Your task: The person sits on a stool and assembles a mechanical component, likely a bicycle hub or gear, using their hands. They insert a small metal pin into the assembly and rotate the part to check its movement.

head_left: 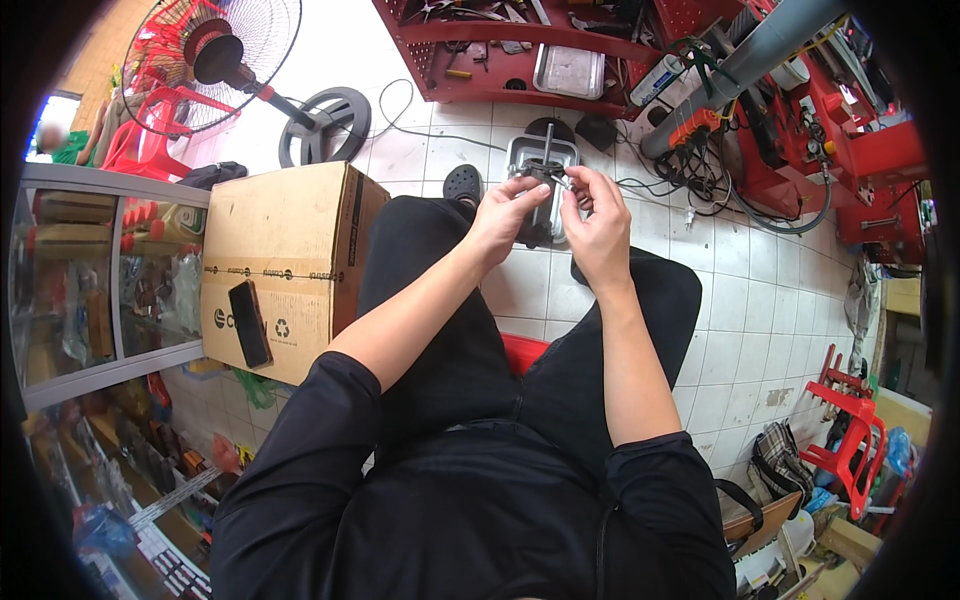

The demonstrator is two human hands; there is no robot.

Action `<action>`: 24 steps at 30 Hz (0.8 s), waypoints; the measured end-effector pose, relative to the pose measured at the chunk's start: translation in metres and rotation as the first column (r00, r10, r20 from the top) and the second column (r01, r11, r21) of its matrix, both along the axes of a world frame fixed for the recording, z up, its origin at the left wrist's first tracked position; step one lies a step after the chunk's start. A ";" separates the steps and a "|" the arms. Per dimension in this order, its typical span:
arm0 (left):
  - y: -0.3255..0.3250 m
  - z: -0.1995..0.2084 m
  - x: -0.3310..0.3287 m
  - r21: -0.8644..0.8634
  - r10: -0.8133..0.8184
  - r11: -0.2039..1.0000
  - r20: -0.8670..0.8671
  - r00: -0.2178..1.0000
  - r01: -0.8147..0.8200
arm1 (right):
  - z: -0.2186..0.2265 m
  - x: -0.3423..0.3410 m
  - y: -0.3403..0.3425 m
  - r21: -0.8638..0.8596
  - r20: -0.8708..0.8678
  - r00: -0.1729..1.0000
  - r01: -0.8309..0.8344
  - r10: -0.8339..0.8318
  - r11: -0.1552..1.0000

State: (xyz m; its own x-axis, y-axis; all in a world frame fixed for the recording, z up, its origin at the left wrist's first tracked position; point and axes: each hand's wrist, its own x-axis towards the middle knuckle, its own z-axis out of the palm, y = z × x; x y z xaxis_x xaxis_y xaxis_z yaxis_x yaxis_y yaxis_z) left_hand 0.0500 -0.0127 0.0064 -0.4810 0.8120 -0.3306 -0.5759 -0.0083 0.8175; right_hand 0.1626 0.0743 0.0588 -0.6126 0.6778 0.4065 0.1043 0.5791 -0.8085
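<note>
Both hands are raised in front of me, over a grey metal tray (571,153) on the floor between my feet. My left hand (508,214) is closed, thumb and fingers pinching a small dark metal part (546,175). Close on its right, my right hand (597,218) is also closed, with thumb and fingertips bent together at the right end of the same part. The part's exact kind is too small to tell, and fingers cover some of it. Below the hands, dark metal pieces lie in the tray, and a thin rod (548,140) stands up near its far end.
A cardboard box (270,225) with a phone (250,322) on top stands at my left, by a glass cabinet (160,270). Ahead are a standing fan (220,60) and a red tool cart (470,60). Cables (690,180) lie on the tiles, right of the tray.
</note>
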 end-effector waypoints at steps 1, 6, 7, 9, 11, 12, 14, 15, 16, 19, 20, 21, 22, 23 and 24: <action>0.000 0.001 0.000 0.010 0.008 1.000 0.006 1.000 -0.008 | -0.003 0.000 0.002 -0.002 -0.006 1.000 -0.004 0.004 1.000; 0.000 -0.003 0.000 -0.016 -0.012 1.000 -0.026 1.000 0.012 | -0.009 0.000 0.004 0.127 -0.007 1.000 -0.021 0.022 0.992; 0.000 -0.004 0.000 -0.024 -0.015 1.000 -0.035 0.999 0.014 | -0.011 0.000 0.004 0.132 -0.005 1.000 -0.023 0.024 0.991; 0.000 -0.006 0.000 -0.024 -0.009 1.000 -0.026 1.000 0.009 | -0.010 0.000 0.004 0.144 -0.001 1.000 -0.015 0.016 0.989; 0.000 -0.005 0.000 -0.029 0.003 1.000 -0.015 1.000 -0.004 | -0.007 0.001 0.003 0.157 0.003 1.000 0.006 -0.007 0.988; 0.001 -0.003 0.001 -0.034 0.014 0.999 -0.007 1.000 -0.014 | -0.004 0.001 0.002 0.128 0.008 1.000 0.018 -0.020 0.992; 0.001 -0.002 0.001 -0.042 0.027 0.999 0.005 1.000 -0.027 | 0.001 0.002 0.002 0.071 0.019 0.999 0.043 -0.044 0.997; 0.001 -0.002 0.001 -0.045 0.030 0.999 0.010 0.999 -0.030 | 0.001 0.002 0.001 0.060 0.018 0.999 0.040 -0.041 0.997; 0.000 -0.001 0.001 -0.049 0.033 0.998 0.015 0.999 -0.033 | 0.001 0.002 0.001 0.049 0.018 0.999 0.037 -0.038 0.998; 0.000 -0.001 0.001 -0.043 0.019 0.999 0.030 0.999 -0.018 | -0.001 0.001 0.001 0.062 -0.004 0.999 0.038 -0.038 0.997; 0.000 -0.001 0.001 -0.042 0.019 0.999 0.032 0.999 -0.017 | -0.002 0.000 0.000 0.075 -0.014 0.999 0.040 -0.039 0.996; 0.000 -0.001 0.001 -0.041 0.018 0.999 0.035 0.999 -0.017 | -0.003 0.000 0.001 0.083 -0.013 0.999 0.038 -0.037 0.996; 0.000 0.000 0.002 -0.040 0.018 0.999 0.038 0.999 -0.016 | -0.004 0.000 0.001 0.092 -0.011 0.999 0.036 -0.035 0.995; 0.000 -0.001 0.001 -0.028 0.008 1.000 0.042 0.999 -0.007 | -0.005 0.000 0.001 0.099 -0.011 0.999 0.033 -0.033 0.995; 0.000 -0.002 0.001 -0.016 -0.002 1.000 0.046 0.999 0.003 | -0.005 0.000 0.001 0.083 -0.007 1.000 0.030 -0.029 0.996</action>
State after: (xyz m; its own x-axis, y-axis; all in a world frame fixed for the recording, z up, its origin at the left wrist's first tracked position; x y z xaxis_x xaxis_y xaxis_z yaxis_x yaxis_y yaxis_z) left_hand 0.0507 -0.0130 0.0039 -0.4629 0.8076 -0.3654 -0.6127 0.0064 0.7903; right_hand 0.1628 0.0753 0.0538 -0.5905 0.6590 0.4659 0.1177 0.6414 -0.7581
